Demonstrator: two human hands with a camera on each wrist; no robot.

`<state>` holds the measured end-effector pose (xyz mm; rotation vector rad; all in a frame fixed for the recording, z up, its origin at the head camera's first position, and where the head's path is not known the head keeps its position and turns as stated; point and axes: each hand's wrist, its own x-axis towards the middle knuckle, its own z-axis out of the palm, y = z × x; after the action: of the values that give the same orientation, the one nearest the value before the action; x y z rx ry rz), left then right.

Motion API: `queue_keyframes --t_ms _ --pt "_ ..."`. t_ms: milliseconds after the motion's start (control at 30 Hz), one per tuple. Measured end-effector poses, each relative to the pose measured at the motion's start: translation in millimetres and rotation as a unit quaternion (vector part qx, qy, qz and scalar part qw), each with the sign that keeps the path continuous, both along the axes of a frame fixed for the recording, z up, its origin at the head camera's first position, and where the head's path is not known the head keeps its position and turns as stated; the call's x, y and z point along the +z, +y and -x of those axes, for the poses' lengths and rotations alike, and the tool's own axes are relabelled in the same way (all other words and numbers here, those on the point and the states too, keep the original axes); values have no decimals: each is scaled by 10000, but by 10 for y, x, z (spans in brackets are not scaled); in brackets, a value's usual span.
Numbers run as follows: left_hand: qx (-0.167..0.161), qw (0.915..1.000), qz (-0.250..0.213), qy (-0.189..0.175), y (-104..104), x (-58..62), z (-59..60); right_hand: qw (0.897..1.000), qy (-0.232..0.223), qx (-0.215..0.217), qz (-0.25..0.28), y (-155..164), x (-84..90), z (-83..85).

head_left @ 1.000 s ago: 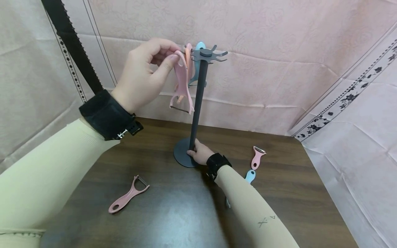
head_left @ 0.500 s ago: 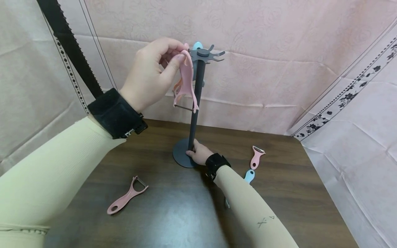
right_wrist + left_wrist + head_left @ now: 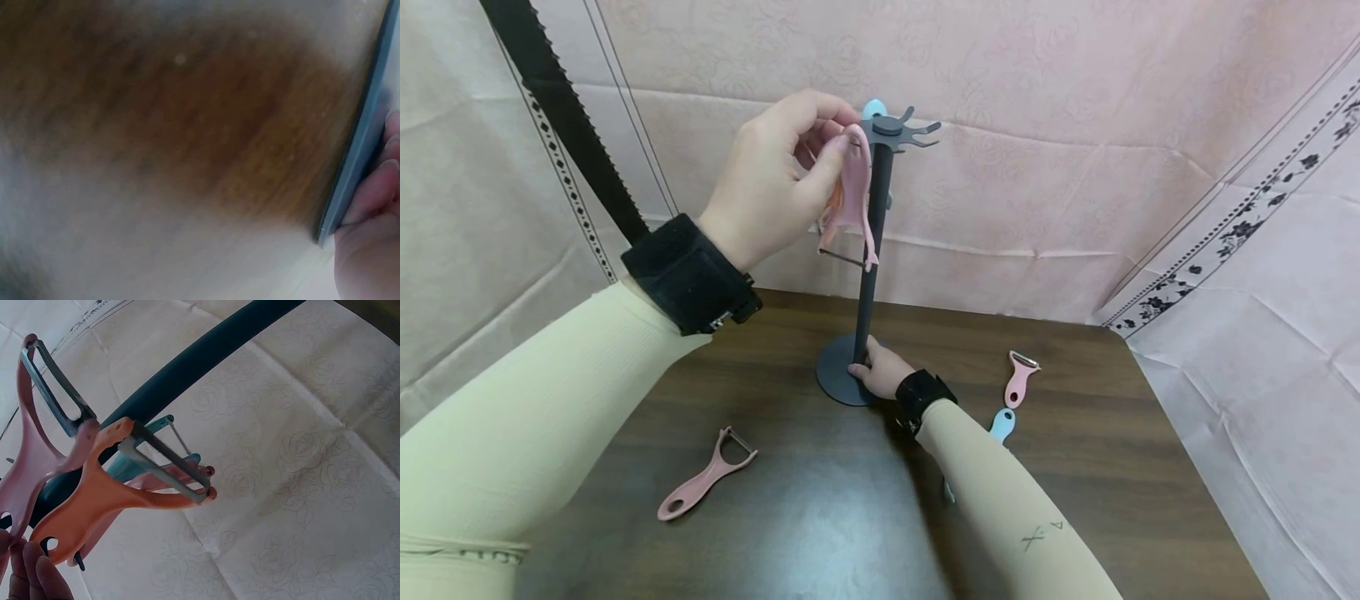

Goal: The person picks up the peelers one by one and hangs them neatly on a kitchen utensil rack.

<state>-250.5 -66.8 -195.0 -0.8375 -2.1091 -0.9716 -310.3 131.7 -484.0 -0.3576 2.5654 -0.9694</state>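
The left hand [image 3: 775,183] pinches the top of a pink peeler [image 3: 853,196] between thumb and fingers, right at a hook of the grey stand [image 3: 872,250]. The peeler hangs down beside the pole, blade at the bottom. An orange peeler [image 3: 119,500] and a blue one [image 3: 872,108] hang on the stand too. The right hand [image 3: 883,371] grips the pole low, just above the round base on the table [image 3: 820,517]. On the table lie another pink peeler [image 3: 703,485] at the left, and a small pink peeler [image 3: 1021,379] and a blue peeler [image 3: 1000,425] at the right.
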Motion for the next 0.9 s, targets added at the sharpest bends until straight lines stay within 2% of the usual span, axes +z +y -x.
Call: queue_keyframes --t_ms 467,667,900 --pt "13 9999 99 39 -19 -53 11 9999 87 45 -111 -26 81 -33" --pt "-72 9995 205 211 -70 -97 12 9996 184 76 -208 -17 99 -39" --pt "-198 9985 390 318 -200 -209 -28 9995 160 26 -287 -21 80 -50"
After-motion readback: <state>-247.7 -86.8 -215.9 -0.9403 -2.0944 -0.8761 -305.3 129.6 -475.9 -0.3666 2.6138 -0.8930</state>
